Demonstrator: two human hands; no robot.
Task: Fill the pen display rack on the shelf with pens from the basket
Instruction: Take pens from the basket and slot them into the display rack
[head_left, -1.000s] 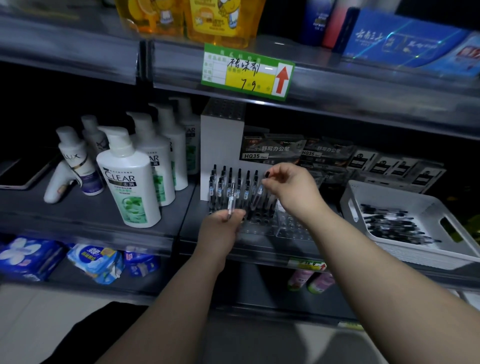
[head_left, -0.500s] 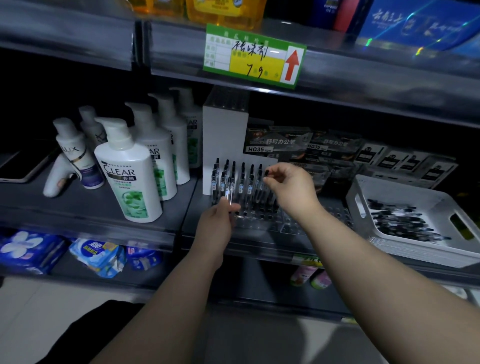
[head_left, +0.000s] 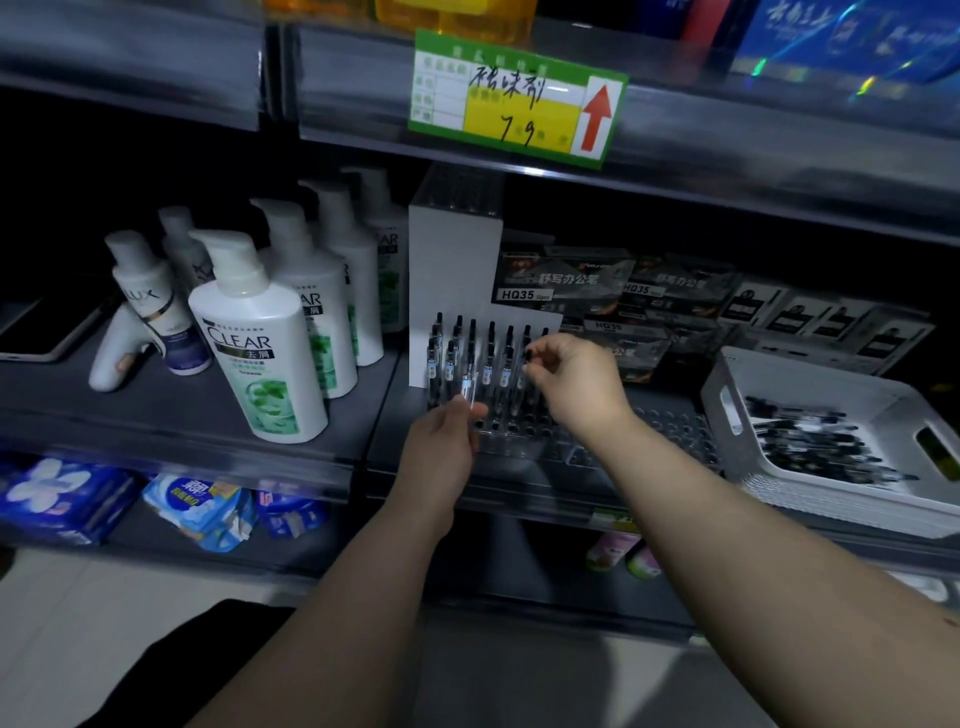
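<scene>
A clear pen display rack (head_left: 524, 434) with many holes stands on the middle shelf, with several black-capped pens (head_left: 491, 358) upright in its back rows. My left hand (head_left: 441, 447) pinches one clear pen (head_left: 467, 387) upright over the rack's left front. My right hand (head_left: 576, 384) pinches the black top of another pen (head_left: 527, 358) at the right end of the filled rows. A white basket (head_left: 727, 395) at the right holds several more black pens (head_left: 810, 441).
White shampoo pump bottles (head_left: 260, 338) crowd the shelf left of the rack. A white box (head_left: 452, 270) stands behind the rack, and dark pen packs (head_left: 566, 286) lie behind my right hand. A green price tag (head_left: 514, 98) hangs above. Packets (head_left: 197, 509) fill the lower shelf.
My left hand has carried its pen up and forward over the rack's left front. My right hand stays on its pen, which now stands straighter in the row.
</scene>
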